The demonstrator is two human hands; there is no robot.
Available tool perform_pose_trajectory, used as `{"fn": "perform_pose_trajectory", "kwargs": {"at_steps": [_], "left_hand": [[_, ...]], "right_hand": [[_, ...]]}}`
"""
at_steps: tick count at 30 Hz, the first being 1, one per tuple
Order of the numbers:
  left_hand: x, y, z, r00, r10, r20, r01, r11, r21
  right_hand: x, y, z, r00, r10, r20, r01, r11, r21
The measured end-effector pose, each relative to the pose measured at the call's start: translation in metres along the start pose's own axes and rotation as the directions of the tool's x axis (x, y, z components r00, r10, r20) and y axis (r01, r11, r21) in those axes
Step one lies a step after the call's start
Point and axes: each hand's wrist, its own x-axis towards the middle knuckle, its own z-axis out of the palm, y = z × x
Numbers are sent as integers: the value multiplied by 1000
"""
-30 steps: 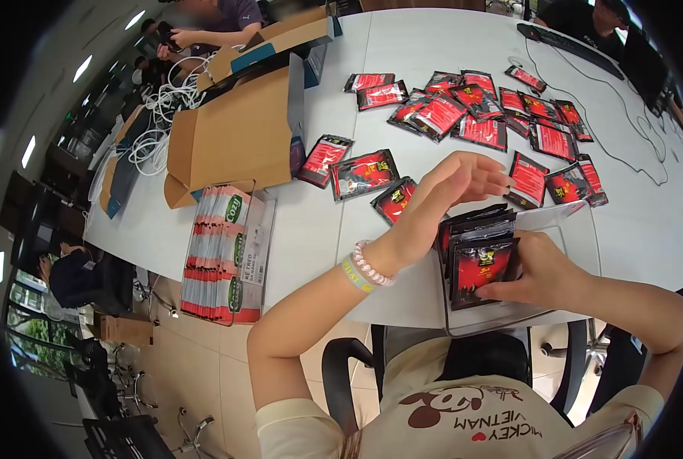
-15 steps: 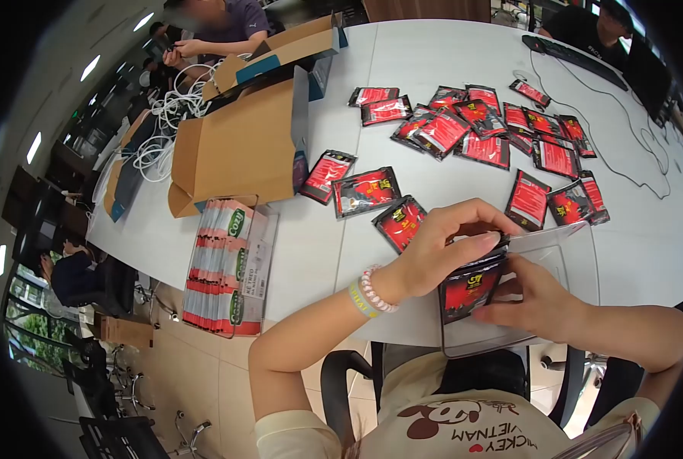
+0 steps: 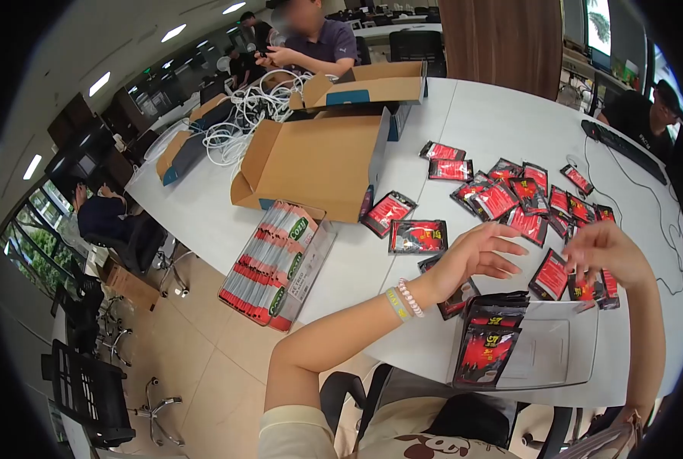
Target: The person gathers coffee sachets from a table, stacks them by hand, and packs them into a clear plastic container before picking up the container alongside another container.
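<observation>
White table, loose packets (image 3: 497,200) beyond clear bin (image 3: 559,348) toward twelve o'clock

Shows filed packets (image 3: 488,356) at bin's nine-o'clock end. Hovers with left hand (image 3: 475,264) at eleven o'clock, fingers spread, grasping nothing. Bends right hand (image 3: 606,254) over packets toward one o'clock; cannot tell whether gripping. Includes sachet box (image 3: 311,279) toward ten o'clock.
</observation>
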Motion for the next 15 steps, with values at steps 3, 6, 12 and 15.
{"fn": "perform_pose_trajectory", "kwargs": {"at_steps": [3,6,12,15], "left_hand": [[6,0,-11,993,-50,-109,44,997,-58],[12,-4,-19,982,-50,-184,44,998,-38],[20,-12,-35,964,-70,-258,63,997,-36],[26,-18,-38,961,-74,-265,73,997,-13]], "right_hand": [[62,42,-27,977,-148,-151,132,986,-106],[107,78,-37,975,-45,-217,23,994,-105],[143,82,-40,935,12,-355,-125,947,-296],[154,85,-37,935,-61,-350,-104,895,-434]]}}
